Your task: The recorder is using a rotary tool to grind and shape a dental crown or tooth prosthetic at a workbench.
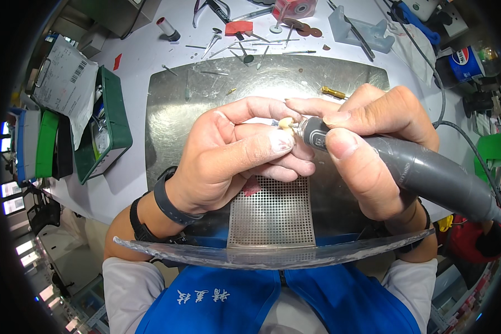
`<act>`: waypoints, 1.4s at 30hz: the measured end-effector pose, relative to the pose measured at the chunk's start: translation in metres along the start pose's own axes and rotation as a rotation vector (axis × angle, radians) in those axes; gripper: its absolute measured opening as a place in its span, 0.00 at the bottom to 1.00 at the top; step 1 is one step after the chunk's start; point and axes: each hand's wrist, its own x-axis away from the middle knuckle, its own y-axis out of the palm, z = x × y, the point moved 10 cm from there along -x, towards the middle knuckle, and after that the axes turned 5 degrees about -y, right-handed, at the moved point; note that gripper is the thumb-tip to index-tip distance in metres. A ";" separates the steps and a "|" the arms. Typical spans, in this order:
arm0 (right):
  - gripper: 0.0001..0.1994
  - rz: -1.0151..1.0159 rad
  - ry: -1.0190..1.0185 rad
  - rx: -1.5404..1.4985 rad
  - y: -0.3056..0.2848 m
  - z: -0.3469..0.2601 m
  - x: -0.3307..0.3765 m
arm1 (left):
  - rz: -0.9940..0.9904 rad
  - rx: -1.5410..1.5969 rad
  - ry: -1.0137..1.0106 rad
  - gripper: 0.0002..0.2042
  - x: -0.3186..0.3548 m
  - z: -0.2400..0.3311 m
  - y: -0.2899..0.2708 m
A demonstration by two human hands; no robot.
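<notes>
"Both hands are occupied; what do we record for each?"

"Our left hand [234, 142] pinches a cream tooth-shaped piece [285, 123] between thumb and fingers; our right hand [376, 131] is closed around a grey handpiece [428, 170], its nose directed at the piece; both are raised above the metal sheet [167, 117] on the white surface [133, 61]."

"What stage do we assign?"

"We judge the work to be under way; the piece is gripped, the handpiece is positioned at it, and pale dust [282, 140] marks the left thumb; neither item is set down, so we class release of both as outstanding; how much work on the piece remains, we cannot state."

"Which details do we list as unverified?"

"Contact, first; the handpiece tip [295, 127] is too small to resolve, and we cannot tell touching from just apart; our fingers cover part of the piece; our right hand hides part of the handpiece; a clear shield [273, 258] crosses the near edge of the perforated panel [271, 217]; the sides of the view are bent and dark."
</notes>
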 end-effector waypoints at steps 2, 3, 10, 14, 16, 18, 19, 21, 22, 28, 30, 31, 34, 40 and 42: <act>0.05 -0.013 -0.029 0.005 0.000 -0.002 0.000 | -0.022 0.022 0.007 0.14 -0.001 0.000 0.000; 0.05 -0.025 -0.041 0.028 0.001 -0.004 -0.001 | -0.043 0.044 0.014 0.14 -0.001 0.000 0.001; 0.05 -0.020 -0.072 0.126 0.002 -0.007 0.000 | 0.017 0.020 0.038 0.14 0.000 -0.001 -0.001; 0.05 -0.043 -0.107 0.170 0.000 -0.008 -0.001 | 0.038 0.023 0.038 0.14 -0.001 -0.002 -0.002; 0.05 -0.039 -0.101 0.176 0.000 -0.007 -0.001 | 0.062 0.009 0.042 0.14 -0.001 -0.001 -0.003; 0.05 -0.062 -0.117 0.180 0.000 -0.006 -0.002 | 0.075 0.008 0.029 0.14 0.000 -0.001 -0.003; 0.05 -0.085 -0.132 0.184 0.001 -0.006 -0.002 | 0.076 0.007 0.029 0.14 0.000 -0.001 -0.003; 0.04 -0.083 -0.135 0.188 -0.001 -0.004 -0.002 | 0.089 0.005 0.031 0.14 0.000 -0.001 -0.004; 0.04 -0.082 -0.138 0.191 -0.001 -0.004 -0.002 | 0.087 0.005 0.030 0.14 -0.001 -0.001 -0.004; 0.05 -0.055 -0.133 0.119 0.000 -0.006 -0.003 | 0.113 -0.041 0.056 0.13 -0.001 -0.001 -0.007; 0.05 -0.053 -0.124 0.120 0.000 -0.005 -0.003 | 0.106 -0.055 0.060 0.14 0.000 0.000 -0.006; 0.05 -0.049 -0.115 0.124 0.000 -0.005 -0.003 | 0.108 -0.055 0.060 0.14 0.000 0.000 -0.008; 0.05 0.036 0.022 0.042 -0.002 0.000 -0.001 | 0.005 -0.044 0.083 0.14 0.001 0.005 0.000; 0.07 0.101 -0.006 -0.142 -0.010 0.005 0.004 | -0.019 0.012 0.032 0.14 0.000 0.003 0.001; 0.07 0.041 -0.032 -0.107 -0.009 0.002 0.001 | -0.007 -0.016 0.003 0.15 -0.001 0.000 -0.001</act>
